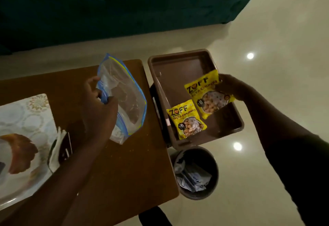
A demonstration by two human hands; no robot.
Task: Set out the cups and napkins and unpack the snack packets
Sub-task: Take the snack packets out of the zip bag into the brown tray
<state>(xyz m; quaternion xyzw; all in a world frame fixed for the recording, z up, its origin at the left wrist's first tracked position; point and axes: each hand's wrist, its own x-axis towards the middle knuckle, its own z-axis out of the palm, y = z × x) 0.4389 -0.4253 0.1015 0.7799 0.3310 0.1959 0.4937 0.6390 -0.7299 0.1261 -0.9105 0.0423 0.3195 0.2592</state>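
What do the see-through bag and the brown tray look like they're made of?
Clear zip-top bag with blue seal strip: thin soft plastic film; it crumples and shows the table through it. Brown rectangular tray: probably moulded hard plastic, given its rounded rim and dull sheen.

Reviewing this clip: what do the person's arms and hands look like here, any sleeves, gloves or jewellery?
Both hands are bare: no gloves on the left hand or the right hand, and no rings, watch or bracelet visible in the dim light. The left forearm is uncovered as far as it shows. The right arm has a dark sleeve above the forearm, plain with no visible markings.
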